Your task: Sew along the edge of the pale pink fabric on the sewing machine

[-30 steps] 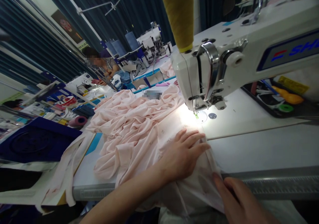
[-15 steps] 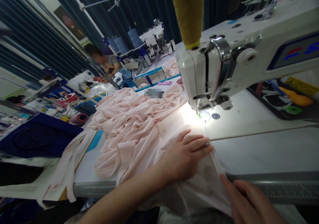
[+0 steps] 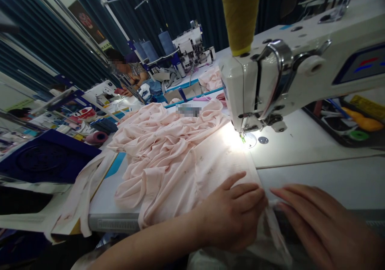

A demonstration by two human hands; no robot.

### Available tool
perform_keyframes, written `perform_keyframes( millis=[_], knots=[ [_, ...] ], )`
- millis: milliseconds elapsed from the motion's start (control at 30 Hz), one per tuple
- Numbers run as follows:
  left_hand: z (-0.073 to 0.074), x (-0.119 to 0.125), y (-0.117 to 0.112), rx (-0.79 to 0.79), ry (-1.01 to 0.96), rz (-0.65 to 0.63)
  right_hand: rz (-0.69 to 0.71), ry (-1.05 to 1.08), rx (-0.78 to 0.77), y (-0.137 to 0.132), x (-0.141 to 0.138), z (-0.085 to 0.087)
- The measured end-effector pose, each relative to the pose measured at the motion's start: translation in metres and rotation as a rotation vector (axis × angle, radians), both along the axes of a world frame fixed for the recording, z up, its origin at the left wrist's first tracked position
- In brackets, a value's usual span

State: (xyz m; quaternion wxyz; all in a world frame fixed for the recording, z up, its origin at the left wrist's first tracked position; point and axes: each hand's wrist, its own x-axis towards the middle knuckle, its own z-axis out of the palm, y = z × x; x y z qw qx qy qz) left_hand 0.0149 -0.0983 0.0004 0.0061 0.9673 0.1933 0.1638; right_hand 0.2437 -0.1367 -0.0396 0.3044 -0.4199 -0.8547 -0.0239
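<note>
In the head view, pinching the edge of pale pink fabric (image 3: 216,158) with curled fingers of the left hand (image 3: 240,212); right hand (image 3: 319,218) just beside, narrowly parted at that edge, cannot tell whether gripping. Bunched fabric on the table (image 3: 349,174), reaching the sewing machine's (image 3: 240,81) lit needle area, draping over the front.

no txt legible; mach. badge (image 3: 361,66) cut off, ruler (image 3: 118,224) marks tiny

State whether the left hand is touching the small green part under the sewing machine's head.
Apart. The head view shows a brightly lit stretch of pink fabric between the left hand and the green part.
</note>
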Motion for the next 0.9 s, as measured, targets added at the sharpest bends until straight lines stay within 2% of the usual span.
perform_keyframes(
  millis=[133,300,367,433,533,633,700,733,800,867,900],
  knots=[
    [-0.003,0.007,-0.011,0.067,-0.013,0.09,0.152,-0.066,0.106,0.03,-0.001,0.006],
    [-0.029,0.019,-0.026,0.303,-0.124,0.176,0.227,-0.052,0.118,0.034,-0.007,0.003],
    [-0.037,0.023,-0.023,0.317,-0.174,0.206,0.203,-0.022,0.141,0.033,-0.008,0.005],
    [-0.038,0.025,-0.015,0.208,-0.241,0.189,0.198,-0.017,0.159,0.033,-0.008,0.011],
    [-0.029,0.025,-0.003,-0.133,-0.373,0.19,0.232,-0.05,0.16,0.036,-0.007,0.022],
    [-0.02,0.022,0.001,-0.486,-0.572,0.335,0.199,-0.062,0.075,0.04,-0.009,0.025],
    [-0.015,0.02,0.001,-0.649,-0.683,0.405,0.166,-0.065,0.055,0.043,-0.013,0.023],
    [-0.012,0.018,0.002,-0.71,-0.711,0.4,0.153,-0.075,0.076,0.044,-0.015,0.021],
    [-0.001,0.011,0.009,-0.786,-0.696,0.299,0.135,-0.107,0.181,0.045,-0.019,0.017],
    [0.01,0.002,0.021,-0.753,-0.6,0.153,0.13,-0.143,0.284,0.045,-0.021,0.014],
    [0.015,-0.003,0.029,-0.689,-0.521,0.119,0.113,-0.136,0.32,0.045,-0.021,0.013]
  ],
)
